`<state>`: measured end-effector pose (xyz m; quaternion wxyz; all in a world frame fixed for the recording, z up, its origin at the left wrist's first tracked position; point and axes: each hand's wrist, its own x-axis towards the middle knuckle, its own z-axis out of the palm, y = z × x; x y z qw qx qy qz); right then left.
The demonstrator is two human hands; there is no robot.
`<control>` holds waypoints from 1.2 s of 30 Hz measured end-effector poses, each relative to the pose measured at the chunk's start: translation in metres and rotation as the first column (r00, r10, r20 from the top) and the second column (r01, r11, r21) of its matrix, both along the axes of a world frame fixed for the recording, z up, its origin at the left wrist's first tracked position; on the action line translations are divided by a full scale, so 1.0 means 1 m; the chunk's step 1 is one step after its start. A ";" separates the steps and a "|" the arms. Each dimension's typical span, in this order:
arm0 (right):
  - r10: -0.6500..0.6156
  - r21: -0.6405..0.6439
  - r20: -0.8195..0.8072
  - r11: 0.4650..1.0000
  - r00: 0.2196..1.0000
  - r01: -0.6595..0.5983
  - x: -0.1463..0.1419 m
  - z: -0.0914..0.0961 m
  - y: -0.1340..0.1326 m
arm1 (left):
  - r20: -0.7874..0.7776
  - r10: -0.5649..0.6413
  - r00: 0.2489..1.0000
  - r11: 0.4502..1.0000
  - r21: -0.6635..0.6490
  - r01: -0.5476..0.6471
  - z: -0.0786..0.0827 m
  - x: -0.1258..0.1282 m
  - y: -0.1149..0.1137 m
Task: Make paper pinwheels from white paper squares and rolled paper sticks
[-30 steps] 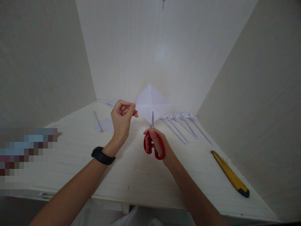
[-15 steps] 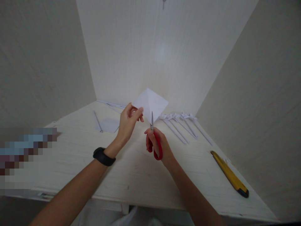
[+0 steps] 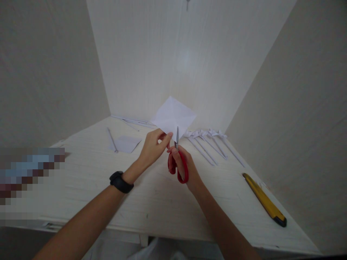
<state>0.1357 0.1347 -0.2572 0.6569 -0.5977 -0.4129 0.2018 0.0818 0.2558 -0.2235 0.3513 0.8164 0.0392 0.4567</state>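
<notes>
A creased square of white paper (image 3: 173,113) is held up cornerwise above the table. My left hand (image 3: 157,144), with a black band on the wrist, pinches it along its lower left edge. In my right hand (image 3: 182,159) is a pair of scissors with red handles (image 3: 185,173), fingers through the loops. The blade points upward and lies over the paper's lower corner; whether the paper is between the blades I cannot tell.
Several paper flowers with rolled stems (image 3: 203,144) lie behind on the right. A yellow utility knife (image 3: 264,198) rests near the right wall. At left are a paper piece (image 3: 126,143), a rolled paper stick (image 3: 112,139) and thin paper rolls (image 3: 132,120). Walls enclose the table (image 3: 89,173).
My left hand has slid right and down along the paper's edge, closer to the scissors. More of the paper now shows, and it sits slightly higher. The right hand has barely moved.
</notes>
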 end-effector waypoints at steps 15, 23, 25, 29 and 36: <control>0.045 0.032 0.006 0.998 0.999 -0.045 0.000 -0.003 0.001 | 0.027 0.067 0.997 0.995 0.078 -0.069 -0.002 0.000 0.000; 0.036 0.029 0.020 0.999 0.999 -0.037 0.001 -0.003 -0.001 | 0.011 0.083 0.996 0.992 0.098 -0.084 0.000 -0.002 -0.001; 0.034 0.022 0.024 0.999 0.999 -0.034 0.002 -0.004 0.000 | 0.009 0.086 0.996 0.991 0.098 -0.087 0.000 -0.002 -0.001; 0.019 0.006 0.041 1.000 0.999 -0.019 0.002 -0.004 -0.001 | -0.002 0.083 0.997 0.993 0.080 -0.083 0.000 -0.002 -0.001; 0.006 -0.004 0.044 1.000 0.999 -0.005 0.000 -0.001 -0.002 | -0.021 0.084 0.996 0.995 0.054 -0.083 0.000 -0.002 -0.002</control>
